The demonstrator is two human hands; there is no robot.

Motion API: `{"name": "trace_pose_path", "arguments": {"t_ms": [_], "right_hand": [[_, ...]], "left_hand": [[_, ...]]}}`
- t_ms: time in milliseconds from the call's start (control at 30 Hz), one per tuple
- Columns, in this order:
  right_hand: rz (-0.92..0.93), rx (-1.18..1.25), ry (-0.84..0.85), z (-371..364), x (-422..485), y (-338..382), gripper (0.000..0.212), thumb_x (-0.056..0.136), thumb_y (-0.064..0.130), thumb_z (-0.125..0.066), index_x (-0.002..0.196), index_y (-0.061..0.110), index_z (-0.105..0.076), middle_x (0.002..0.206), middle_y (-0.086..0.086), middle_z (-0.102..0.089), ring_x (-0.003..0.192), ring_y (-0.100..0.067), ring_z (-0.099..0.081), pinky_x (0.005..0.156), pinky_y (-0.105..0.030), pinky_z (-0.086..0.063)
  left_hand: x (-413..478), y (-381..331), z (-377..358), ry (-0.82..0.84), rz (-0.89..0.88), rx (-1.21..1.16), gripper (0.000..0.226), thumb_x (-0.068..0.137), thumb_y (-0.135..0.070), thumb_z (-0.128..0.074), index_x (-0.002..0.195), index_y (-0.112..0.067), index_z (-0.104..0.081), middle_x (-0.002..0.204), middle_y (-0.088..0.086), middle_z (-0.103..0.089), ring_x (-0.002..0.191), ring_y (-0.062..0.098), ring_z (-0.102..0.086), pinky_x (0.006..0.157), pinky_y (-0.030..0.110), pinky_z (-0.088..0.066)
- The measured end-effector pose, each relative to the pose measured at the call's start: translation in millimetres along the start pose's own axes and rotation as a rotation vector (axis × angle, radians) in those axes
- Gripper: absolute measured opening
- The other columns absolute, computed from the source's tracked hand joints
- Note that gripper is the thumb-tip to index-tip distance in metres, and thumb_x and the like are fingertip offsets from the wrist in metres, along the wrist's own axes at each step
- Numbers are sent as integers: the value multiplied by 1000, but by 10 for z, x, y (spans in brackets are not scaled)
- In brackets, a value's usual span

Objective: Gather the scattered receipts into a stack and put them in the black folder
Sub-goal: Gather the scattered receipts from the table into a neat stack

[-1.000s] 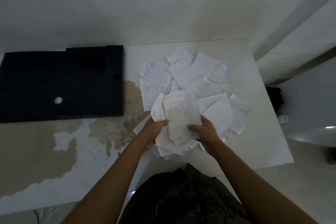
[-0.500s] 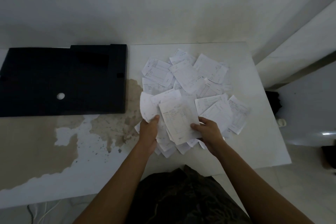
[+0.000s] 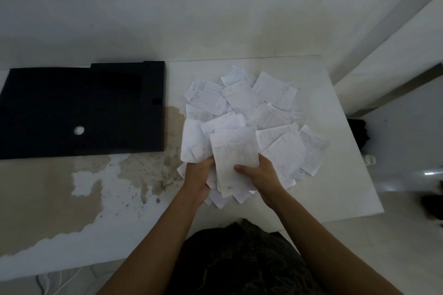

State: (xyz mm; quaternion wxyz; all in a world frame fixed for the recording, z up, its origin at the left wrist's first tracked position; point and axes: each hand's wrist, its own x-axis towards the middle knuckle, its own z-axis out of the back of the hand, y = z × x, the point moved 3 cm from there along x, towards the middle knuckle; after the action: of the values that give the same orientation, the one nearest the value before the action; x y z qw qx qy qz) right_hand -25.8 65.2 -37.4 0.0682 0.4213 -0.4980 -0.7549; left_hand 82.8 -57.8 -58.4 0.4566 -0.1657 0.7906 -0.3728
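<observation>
1. Both hands are on one bundle of receipts [image 3: 233, 163] held just above the near edge of the paper mess. The left hand [image 3: 197, 176] pinches the left side, the right hand [image 3: 260, 176] has its thumb pressed on the top sheet, so each grip is clamped on that bundle.
2. Compared with a second ago, the bundle looks a bit tidier. The top sheet now sits squarer over the ones below, though corners still poke out at the bottom and a curled sheet fans off to the left.
3. The left hand's thumb was on top of the papers half a second ago; now it's tucked more along the edge, with the fingers under. The right hand hasn't really shifted its hold.
4. The loose receipts [image 3: 275, 108] further back are still spread in an overlapping heap on the white part of the surface [image 3: 335, 187], same layout as before as far as I can tell. Print on them is too small to read.
5. The black folder [image 3: 79, 110] lies flat on the left, well apart from the hands, with a small pale round spot on it. It hasn't moved relative to the pile; the camera just tilted a little.
6. Between folder and hands, the surface has a worn brownish patch [image 3: 143, 170] where the white finish is gone.
</observation>
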Motion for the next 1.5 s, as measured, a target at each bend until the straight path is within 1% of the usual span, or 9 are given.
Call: {"name": "trace_pose_path", "arguments": {"t_ms": [167,267,500,767,933,1100,1233,1367,1500], "right_hand": [[3,-102,79,13,2,14,33,80,19,-76,111,21,-62,109,3,-69,103,-17,-65,83,-32,-55],[-21,-185,155,53,6,-17,37,79,19,-76,113,13,-64,110,-5,-69,103,-23,-65,90,-44,-56],[-25,-224,244,131,21,14,37,82,16,-74,117,8,-63,114,-7,-68,104,-22,-65,92,-41,-55],[-3,-181,106,270,151,120,32,84,12,-72,115,8,-67,110,-6,-71,104,-25,-66,97,-46,-53],[-32,-61,-80,461,203,92,25,82,11,-71,107,15,-66,108,-3,-72,99,-24,-67,90,-44,-56],[-14,155,-40,516,162,170,15,86,18,-70,100,22,-68,105,2,-73,101,-23,-68,86,-42,-58],[49,-54,55,324,158,205,21,81,32,-75,100,26,-70,103,4,-75,98,-17,-69,87,-37,-58],[46,-81,54,170,177,171,39,80,31,-77,116,24,-63,110,6,-70,101,-14,-66,84,-33,-57],[49,-108,-14,176,206,146,51,79,36,-77,123,23,-55,115,7,-64,103,-12,-62,83,-32,-55]], "left_hand": [[70,-14,69,36,163,-141,44,94,-50,-46,123,-20,-60,116,7,-69,102,18,-69,79,35,-58],[120,-38,168,-27,116,-85,46,88,-39,-61,128,-17,-58,122,8,-67,111,26,-64,95,46,-52],[197,-61,132,-11,67,116,34,82,-31,-67,113,-18,-67,112,8,-71,106,31,-64,96,51,-51],[291,-69,167,-189,128,-236,46,79,-27,-74,122,-19,-63,115,5,-70,103,23,-68,92,45,-54],[267,-123,247,-320,97,-212,32,82,-28,-72,112,-20,-64,107,3,-71,95,19,-69,81,39,-57],[267,-108,308,-392,61,-58,62,66,-34,-85,121,-19,-60,111,0,-69,99,20,-66,87,45,-56],[215,-117,158,-423,105,47,80,46,-52,-87,115,-19,-62,106,-1,-69,94,21,-66,81,40,-58],[172,-119,11,-373,90,73,54,62,-43,-84,106,-17,-66,98,3,-71,88,22,-68,75,37,-59],[168,-119,-45,-239,108,76,65,59,-46,-85,115,-20,-66,106,1,-73,95,20,-69,84,46,-58]]}}
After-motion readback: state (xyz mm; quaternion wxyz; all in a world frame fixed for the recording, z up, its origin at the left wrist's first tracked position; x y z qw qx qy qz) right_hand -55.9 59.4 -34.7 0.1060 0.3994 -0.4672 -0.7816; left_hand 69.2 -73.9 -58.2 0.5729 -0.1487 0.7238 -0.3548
